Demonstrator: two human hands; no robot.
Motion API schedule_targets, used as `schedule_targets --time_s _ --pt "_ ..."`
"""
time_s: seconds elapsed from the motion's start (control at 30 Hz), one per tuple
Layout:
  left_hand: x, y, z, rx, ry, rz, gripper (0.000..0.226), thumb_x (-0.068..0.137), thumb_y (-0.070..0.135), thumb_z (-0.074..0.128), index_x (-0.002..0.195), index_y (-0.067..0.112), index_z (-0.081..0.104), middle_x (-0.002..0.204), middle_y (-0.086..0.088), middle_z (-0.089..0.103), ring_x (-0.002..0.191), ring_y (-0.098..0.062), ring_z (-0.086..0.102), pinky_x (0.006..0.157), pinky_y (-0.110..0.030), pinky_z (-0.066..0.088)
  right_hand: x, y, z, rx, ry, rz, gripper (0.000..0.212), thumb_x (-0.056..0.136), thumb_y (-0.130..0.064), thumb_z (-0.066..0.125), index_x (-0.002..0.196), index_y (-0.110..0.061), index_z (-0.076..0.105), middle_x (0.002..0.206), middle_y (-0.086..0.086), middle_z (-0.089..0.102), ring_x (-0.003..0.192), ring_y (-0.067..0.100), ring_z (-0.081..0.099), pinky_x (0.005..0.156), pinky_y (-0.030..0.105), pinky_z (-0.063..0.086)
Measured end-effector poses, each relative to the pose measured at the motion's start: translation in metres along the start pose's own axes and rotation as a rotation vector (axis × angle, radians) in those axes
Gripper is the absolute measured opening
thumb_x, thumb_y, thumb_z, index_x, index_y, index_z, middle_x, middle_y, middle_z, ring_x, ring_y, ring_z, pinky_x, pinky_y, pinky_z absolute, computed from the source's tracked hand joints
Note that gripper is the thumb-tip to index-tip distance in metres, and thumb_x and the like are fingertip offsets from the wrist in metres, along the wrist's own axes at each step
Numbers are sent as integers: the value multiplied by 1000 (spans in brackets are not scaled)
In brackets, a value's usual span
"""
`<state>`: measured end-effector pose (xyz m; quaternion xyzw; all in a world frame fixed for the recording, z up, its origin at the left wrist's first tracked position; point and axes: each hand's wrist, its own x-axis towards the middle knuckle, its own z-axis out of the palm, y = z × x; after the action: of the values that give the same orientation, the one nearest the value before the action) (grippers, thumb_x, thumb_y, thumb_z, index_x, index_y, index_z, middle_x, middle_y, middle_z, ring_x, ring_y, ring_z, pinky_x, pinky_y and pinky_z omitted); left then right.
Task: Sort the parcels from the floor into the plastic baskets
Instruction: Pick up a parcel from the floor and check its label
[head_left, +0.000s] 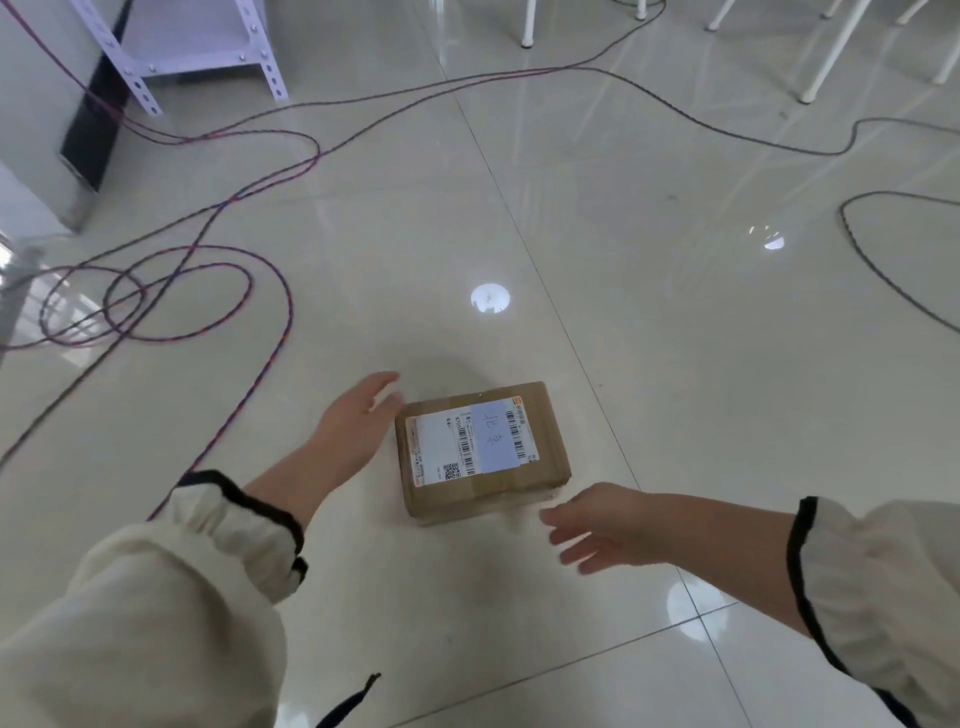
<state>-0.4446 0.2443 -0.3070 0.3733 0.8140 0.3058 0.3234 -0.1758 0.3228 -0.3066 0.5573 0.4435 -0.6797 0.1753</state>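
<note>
A brown cardboard parcel (540, 470) lies flat on the tiled floor, a white shipping label with barcodes on its top. My left hand (353, 421) hovers just left of the parcel, fingers straight, close to its left side. To the parcel's near right, my right hand (602, 525) is open with spread fingers, a short gap from the box's near right corner. Neither hand holds anything. No plastic basket is in view.
Long cables (270, 291) loop over the floor at left and run across the back. A white metal rack (208, 57) stands at the far left. White furniture legs (831, 57) stand at the far right.
</note>
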Motion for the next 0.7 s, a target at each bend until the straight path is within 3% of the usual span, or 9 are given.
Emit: schedule_targets --time_s 0.07,0.17,0.23,0.37,0.5,0.57,0.63,0.7 --pt "1 12 11 157 -160 65 39 95 26 52 133 20 51 131 1 54 122 -18 48 93 -20 32 -4 -4 8 168 -117 -50 28 88 -23 65 110 -9 54 114 10 56 96 27 62 82 36 53" --pt "-7 12 14 479 -218 150 28 90 35 56 114 23 57 103 5 62 100 -19 58 80 -28 43 -3 -17 12 332 3 -189 41 88 -19 65 124 -5 51 113 9 55 104 30 58 92 40 48" --pt "-20 8 14 582 -268 114 32 86 50 58 106 26 53 87 9 57 85 -15 56 69 -29 42 -7 -26 9 274 55 -298 42 89 -17 63 128 -8 50 115 4 57 109 26 56 95 39 45" --pt "-55 -1 33 335 -340 -69 39 84 52 60 102 20 45 80 5 62 74 -14 60 59 -27 40 -12 -29 2 -134 33 -424 59 88 -16 64 141 -30 41 137 -6 49 127 10 44 88 30 44" --pt "-71 -9 52 214 -318 -110 23 93 43 51 88 23 40 75 7 56 62 -6 52 45 -15 32 -3 -7 8 -187 78 -444 77 89 -15 62 147 -40 18 136 -7 48 125 6 46 82 27 50" --pt "-72 -9 56 227 -317 -97 25 95 39 48 80 25 33 74 10 51 59 -3 47 42 -14 28 4 4 11 -155 158 -494 72 90 -13 60 147 -37 22 139 -10 48 124 7 49 87 24 50" --pt "-70 -4 56 181 -351 -136 22 95 37 49 85 22 37 77 9 52 60 -6 48 46 -19 33 7 9 14 -76 163 -514 65 91 -8 56 144 -35 31 138 -9 51 125 11 51 100 32 47" --pt "-67 1 53 151 -367 -187 22 94 35 52 96 16 41 84 5 55 66 -12 52 52 -27 41 7 9 17 -65 168 -520 61 91 -4 52 131 -49 43 129 -13 59 122 8 53 102 37 46"
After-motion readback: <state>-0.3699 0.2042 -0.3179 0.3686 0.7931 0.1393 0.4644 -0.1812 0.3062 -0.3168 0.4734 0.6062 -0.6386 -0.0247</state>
